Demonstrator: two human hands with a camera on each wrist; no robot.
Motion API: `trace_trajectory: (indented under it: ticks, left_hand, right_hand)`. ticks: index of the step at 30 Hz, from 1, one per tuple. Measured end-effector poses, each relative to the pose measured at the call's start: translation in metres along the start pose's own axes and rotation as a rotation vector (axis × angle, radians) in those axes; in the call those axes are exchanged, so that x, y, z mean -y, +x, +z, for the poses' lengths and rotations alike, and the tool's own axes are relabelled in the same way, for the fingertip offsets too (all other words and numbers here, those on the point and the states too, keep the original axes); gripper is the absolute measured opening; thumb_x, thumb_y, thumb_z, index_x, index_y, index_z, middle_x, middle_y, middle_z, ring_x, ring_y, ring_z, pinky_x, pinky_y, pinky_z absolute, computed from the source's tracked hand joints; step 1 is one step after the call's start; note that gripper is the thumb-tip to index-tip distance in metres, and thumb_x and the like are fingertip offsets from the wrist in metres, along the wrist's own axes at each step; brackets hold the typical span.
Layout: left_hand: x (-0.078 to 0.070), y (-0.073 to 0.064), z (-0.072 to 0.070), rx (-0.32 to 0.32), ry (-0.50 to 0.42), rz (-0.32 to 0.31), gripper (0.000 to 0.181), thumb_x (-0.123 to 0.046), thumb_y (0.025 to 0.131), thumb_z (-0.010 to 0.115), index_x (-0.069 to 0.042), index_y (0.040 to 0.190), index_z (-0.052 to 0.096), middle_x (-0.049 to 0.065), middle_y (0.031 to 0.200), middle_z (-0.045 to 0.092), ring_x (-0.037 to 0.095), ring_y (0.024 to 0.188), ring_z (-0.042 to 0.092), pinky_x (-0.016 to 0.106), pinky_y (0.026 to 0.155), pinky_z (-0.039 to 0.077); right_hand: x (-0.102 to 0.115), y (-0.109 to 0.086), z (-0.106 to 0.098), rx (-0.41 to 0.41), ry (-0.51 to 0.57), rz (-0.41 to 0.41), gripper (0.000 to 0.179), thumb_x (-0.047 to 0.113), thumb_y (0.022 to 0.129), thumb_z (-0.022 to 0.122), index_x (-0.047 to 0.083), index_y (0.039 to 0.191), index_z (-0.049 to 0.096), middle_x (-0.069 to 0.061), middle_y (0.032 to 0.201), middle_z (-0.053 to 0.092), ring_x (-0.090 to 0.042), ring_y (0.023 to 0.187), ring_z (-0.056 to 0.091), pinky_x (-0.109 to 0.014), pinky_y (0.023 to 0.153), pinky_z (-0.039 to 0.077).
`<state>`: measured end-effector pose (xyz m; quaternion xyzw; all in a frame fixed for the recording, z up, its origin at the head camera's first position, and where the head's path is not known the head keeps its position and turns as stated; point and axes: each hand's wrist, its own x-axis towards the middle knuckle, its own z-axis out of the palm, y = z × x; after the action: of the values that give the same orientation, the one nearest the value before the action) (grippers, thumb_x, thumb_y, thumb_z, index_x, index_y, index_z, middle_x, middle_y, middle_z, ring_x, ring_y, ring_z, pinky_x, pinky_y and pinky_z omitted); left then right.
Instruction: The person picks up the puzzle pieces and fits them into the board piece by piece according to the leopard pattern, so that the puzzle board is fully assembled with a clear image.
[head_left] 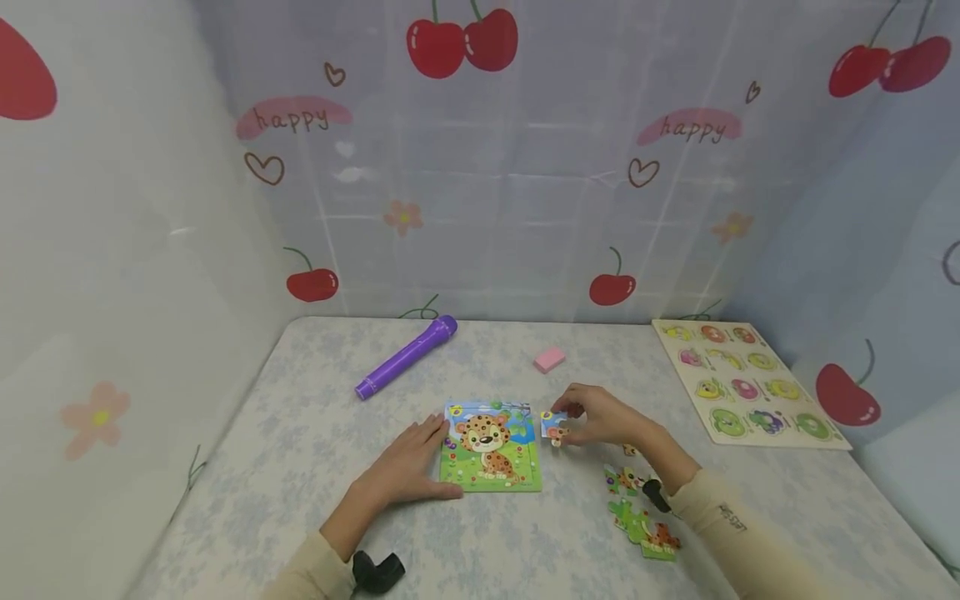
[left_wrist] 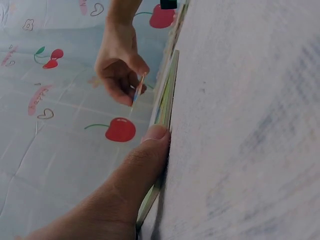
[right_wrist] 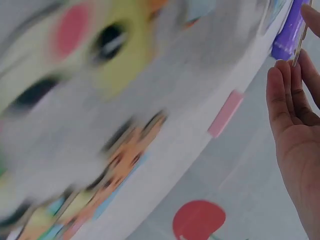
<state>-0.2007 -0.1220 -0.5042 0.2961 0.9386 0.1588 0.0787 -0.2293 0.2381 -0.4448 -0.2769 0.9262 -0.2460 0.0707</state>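
On the pale, blue-mottled worktop (head_left: 525,550), loose puzzle pieces (head_left: 636,525) lie between the leopard board and its right edge. The leopard board (head_left: 491,454) lies flat mid-worktop, its animal's head toward the far edge; the left hand (head_left: 405,462), thumb spread, rests against its left side. The right hand (head_left: 603,417) pinches a small piece (head_left: 553,423) just beside it, blue end farward, long axis running roughly near to far. Beyond sit a purple microphone (head_left: 406,358), a pink block (head_left: 550,359) and a cherry-print curtain (head_left: 480,242).
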Motion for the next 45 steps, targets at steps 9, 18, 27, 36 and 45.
trace_trajectory:
  ticks: [9, 18, 27, 36, 45]
  left_hand:
    - [-0.004, 0.003, 0.000, 0.013, -0.005, 0.004, 0.116, -0.081, 0.074, 0.058, -0.006, 0.155, 0.021, 0.011, 0.164, 0.017, 0.027, 0.152, 0.017, 0.045, 0.124, 0.020]
    - [-0.004, 0.001, 0.001, 0.017, -0.017, 0.001, 0.117, -0.081, 0.073, 0.058, -0.006, 0.155, 0.021, 0.011, 0.164, 0.018, 0.028, 0.152, 0.018, 0.046, 0.123, 0.021]
    - [-0.002, -0.001, 0.002, 0.000, -0.013, 0.019, 0.116, -0.079, 0.074, 0.060, -0.004, 0.154, 0.023, 0.014, 0.163, 0.020, 0.030, 0.151, 0.020, 0.048, 0.122, 0.023]
    - [0.000, -0.001, 0.002, 0.007, -0.010, 0.013, 0.115, -0.080, 0.074, 0.058, -0.006, 0.155, 0.023, 0.011, 0.163, 0.019, 0.027, 0.151, 0.019, 0.046, 0.123, 0.023]
    - [0.001, -0.002, -0.002, -0.011, 0.002, 0.022, 0.115, -0.078, 0.074, 0.060, -0.004, 0.154, 0.023, 0.012, 0.163, 0.020, 0.028, 0.151, 0.020, 0.046, 0.123, 0.022]
  right_hand:
    - [0.025, 0.038, 0.017, 0.026, 0.049, -0.071, 0.041, 0.025, 0.076, 0.084, 0.011, 0.110, 0.067, 0.000, 0.103, 0.066, -0.013, 0.089, 0.060, -0.027, 0.078, 0.054]
    - [0.046, 0.078, 0.039, 0.098, 0.112, -0.034, 0.043, 0.024, 0.075, 0.085, 0.009, 0.111, 0.068, -0.003, 0.103, 0.066, -0.012, 0.088, 0.061, -0.024, 0.076, 0.054]
    - [0.056, 0.104, 0.054, 0.152, 0.073, -0.016, 0.041, 0.027, 0.077, 0.084, 0.010, 0.111, 0.070, -0.001, 0.102, 0.067, -0.010, 0.089, 0.060, -0.027, 0.079, 0.054]
    - [0.066, 0.114, 0.059, 0.169, 0.059, 0.026, 0.038, 0.024, 0.078, 0.083, 0.010, 0.111, 0.070, -0.001, 0.100, 0.063, -0.012, 0.090, 0.058, -0.029, 0.081, 0.053]
    - [0.067, 0.115, 0.057, 0.145, 0.031, 0.017, 0.042, 0.023, 0.077, 0.083, 0.007, 0.113, 0.069, -0.001, 0.100, 0.062, -0.012, 0.089, 0.059, -0.028, 0.082, 0.054]
